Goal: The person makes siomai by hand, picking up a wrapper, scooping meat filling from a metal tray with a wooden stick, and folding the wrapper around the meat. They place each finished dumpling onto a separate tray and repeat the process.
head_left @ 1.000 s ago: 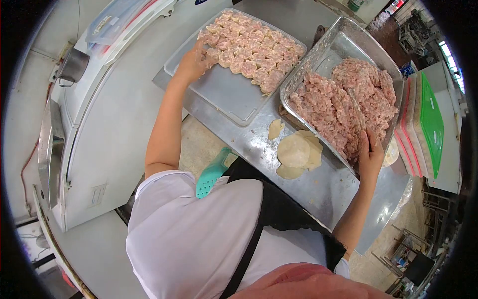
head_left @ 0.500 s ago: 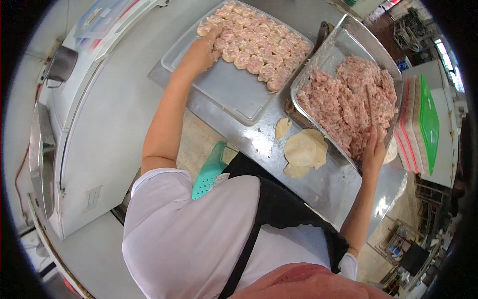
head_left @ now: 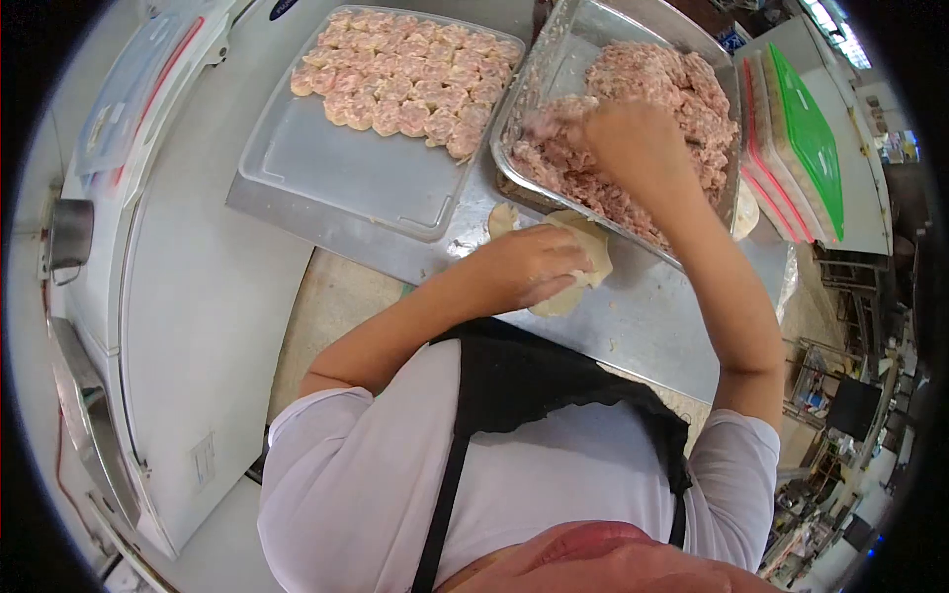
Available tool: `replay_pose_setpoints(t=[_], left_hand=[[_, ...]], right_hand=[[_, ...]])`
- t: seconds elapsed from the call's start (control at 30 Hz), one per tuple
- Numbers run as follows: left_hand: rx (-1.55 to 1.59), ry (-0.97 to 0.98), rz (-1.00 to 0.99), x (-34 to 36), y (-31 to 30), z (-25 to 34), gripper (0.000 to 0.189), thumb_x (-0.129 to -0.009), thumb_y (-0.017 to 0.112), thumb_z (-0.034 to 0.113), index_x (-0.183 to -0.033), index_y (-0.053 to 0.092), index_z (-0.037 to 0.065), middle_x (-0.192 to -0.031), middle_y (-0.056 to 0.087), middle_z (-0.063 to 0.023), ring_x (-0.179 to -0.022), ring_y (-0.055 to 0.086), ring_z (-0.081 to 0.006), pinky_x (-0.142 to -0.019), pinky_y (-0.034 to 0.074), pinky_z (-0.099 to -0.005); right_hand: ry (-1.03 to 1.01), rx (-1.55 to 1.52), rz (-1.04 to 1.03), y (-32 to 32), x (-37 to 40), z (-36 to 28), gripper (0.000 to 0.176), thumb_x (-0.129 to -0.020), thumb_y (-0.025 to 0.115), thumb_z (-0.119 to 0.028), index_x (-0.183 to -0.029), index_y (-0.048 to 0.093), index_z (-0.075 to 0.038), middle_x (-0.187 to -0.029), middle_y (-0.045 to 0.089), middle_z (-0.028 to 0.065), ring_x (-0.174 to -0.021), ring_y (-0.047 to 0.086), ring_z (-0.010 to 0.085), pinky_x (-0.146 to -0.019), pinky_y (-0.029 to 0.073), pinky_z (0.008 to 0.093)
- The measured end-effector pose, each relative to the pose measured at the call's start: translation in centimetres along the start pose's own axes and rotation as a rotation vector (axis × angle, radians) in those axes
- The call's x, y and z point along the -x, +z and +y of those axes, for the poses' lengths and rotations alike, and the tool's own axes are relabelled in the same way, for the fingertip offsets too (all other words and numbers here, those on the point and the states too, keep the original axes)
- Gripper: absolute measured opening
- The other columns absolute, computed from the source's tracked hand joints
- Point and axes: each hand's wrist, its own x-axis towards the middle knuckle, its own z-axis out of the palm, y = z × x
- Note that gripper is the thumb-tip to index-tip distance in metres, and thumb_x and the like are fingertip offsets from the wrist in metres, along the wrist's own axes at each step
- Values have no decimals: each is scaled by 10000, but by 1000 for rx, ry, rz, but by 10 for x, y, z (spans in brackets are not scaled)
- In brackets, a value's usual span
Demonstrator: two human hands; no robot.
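Observation:
Over a small pile of pale, round dough wrappers [head_left: 591,242] on the metal table, my left hand [head_left: 539,265] bends its fingers and pinches a wrapper at the pile's edge. My right hand [head_left: 638,143] is closed in a fist above the raw minced meat [head_left: 682,84] in a deep metal pan [head_left: 563,54]. Motion smears its fingertips and the meat beside them. It grips a thin stick, mostly hidden by the hand; a dark end shows at the hand's right side. Left of the pan, rows of meat-filled dumplings [head_left: 405,74] cover the far part of a clear plastic tray [head_left: 341,158].
Stacked containers with a green lid [head_left: 811,143] stand right of the pan. A white freezer [head_left: 213,287] is on my left, with a metal pot [head_left: 71,232] beyond it. The metal table's [head_left: 652,321] near edge runs along my black apron [head_left: 534,381].
My left hand has left the dumplings on the tray and come to the wrappers. My right hand has moved from the pan's near right corner to over the meat. The view has shifted.

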Motion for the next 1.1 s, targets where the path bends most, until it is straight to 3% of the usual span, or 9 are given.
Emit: replay_pose_setpoints(t=[0.2, 0.33, 0.5, 0.73, 0.8, 0.83, 0.87, 0.93, 1.1], left_hand=[[-125, 6, -133, 0, 22, 0, 367, -757, 708, 194, -1069, 572, 57, -1014, 554, -138, -970, 548, -340, -873, 450, -429], [64, 10, -10, 5, 16, -2, 286, -801, 668, 181, -1048, 617, 47, -1004, 581, -132, -974, 561, -320, -862, 463, -395], [-321, -337, 56, 32, -25, 2, 185, -804, 608, 78, -984, 622, 38, -987, 588, -139, -964, 564, -330, -834, 471, -398], [-447, -253, -38, 27, -26, -3, 141, -783, 596, 59, -919, 632, 46, -925, 581, -127, -914, 565, -320, -803, 477, -399], [-548, -294, -160, 19, -33, 0, 148, -791, 611, 81, -934, 637, 53, -895, 588, -102, -888, 570, -317, -785, 483, -400], [-549, -290, -168, 17, -36, 4, 148, -791, 611, 81, -934, 637, 53, -895, 588, -102, -888, 570, -317, -785, 483, -400], [-548, -324, -126, 16, -39, 8, 148, -799, 616, 96, -941, 638, 57, -900, 599, -93, -893, 578, -313, -783, 488, -397], [-550, -346, -89, 16, -40, 12, 150, -807, 620, 111, -947, 639, 61, -904, 610, -84, -899, 587, -310, -781, 493, -394], [-452, -216, -2, 9, -28, 20, 208, -793, 653, 124, -994, 634, 75, -1002, 630, -105, -992, 589, -309, -832, 488, -410]], right_hand=[[40, -214, -63, -32, 68, -21, 97, -745, 621, -178, -714, 665, -98, -667, 646, 87, -659, 676, 224, -530, 521, 366], [118, -142, -95, -30, 54, 17, 151, -811, 597, -223, -747, 662, -102, -688, 651, 79, -663, 671, 240, -527, 518, 375], [42, -171, -86, 2, 43, -21, 343, -903, 560, -366, -739, 641, -76, -688, 649, 107, -656, 658, 287, -553, 520, 415], [438, -1165, -42, 18, 89, 0, 360, -921, 538, -386, -948, 704, -67, -772, 657, 178, -721, 640, 358, -645, 485, 434], [663, -857, -194, -6, 92, 16, 331, -936, 549, -330, -935, 701, -36, -745, 650, 147, -676, 625, 287, -615, 469, 376], [508, -705, 137, 7, 98, 22, 362, -929, 548, -371, -842, 703, -55, -725, 641, 116, -653, 629, 288, -589, 478, 376], [518, -708, 137, 14, 100, 20, 362, -929, 548, -371, -842, 703, -55, -725, 641, 116, -653, 629, 288, -589, 478, 376], [172, -155, 67, 19, 104, 17, 371, -914, 555, -390, -764, 675, -73, -691, 620, 95, -658, 636, 286, -572, 493, 387], [202, -125, -107, -14, 102, 40, 363, -903, 557, -368, -712, 652, -75, -697, 615, 80, -657, 645, 275, -567, 509, 397]])
